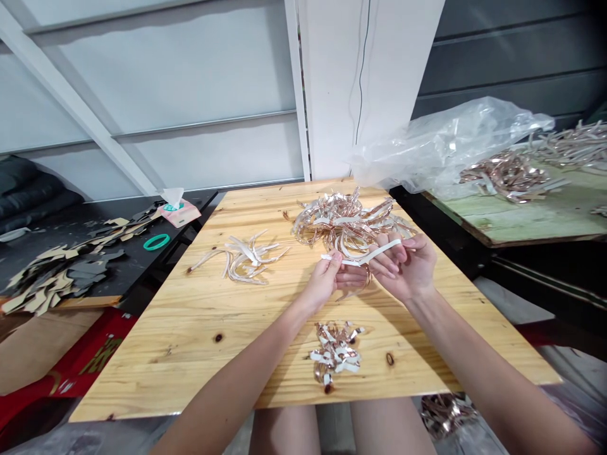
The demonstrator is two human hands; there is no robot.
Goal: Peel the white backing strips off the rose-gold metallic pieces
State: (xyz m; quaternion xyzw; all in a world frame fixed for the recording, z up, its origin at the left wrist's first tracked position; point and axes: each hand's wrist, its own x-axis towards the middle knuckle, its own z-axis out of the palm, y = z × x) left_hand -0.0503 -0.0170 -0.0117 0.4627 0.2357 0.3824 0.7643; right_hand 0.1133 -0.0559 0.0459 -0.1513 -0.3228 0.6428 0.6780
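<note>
Above the wooden table (190,341), my left hand (327,278) is closed on one end of a white strip (377,251). My right hand (408,262) pinches the same strip near its other end, with its fingers curled. Just behind both hands lies a large tangled pile of rose-gold and white strips (336,218). A smaller bunch of pale strips (249,259) rests to the left. Nearer the front edge is a little heap of short shiny pieces (336,354).
At left, a dark table (137,259) holds scraps (80,272), a green ring (156,242) and a tissue pack (180,213). At right, clear plastic (450,142) and more strips (507,174) lie on a greenish board (502,221). Shiny scraps (446,414) sit below the front edge.
</note>
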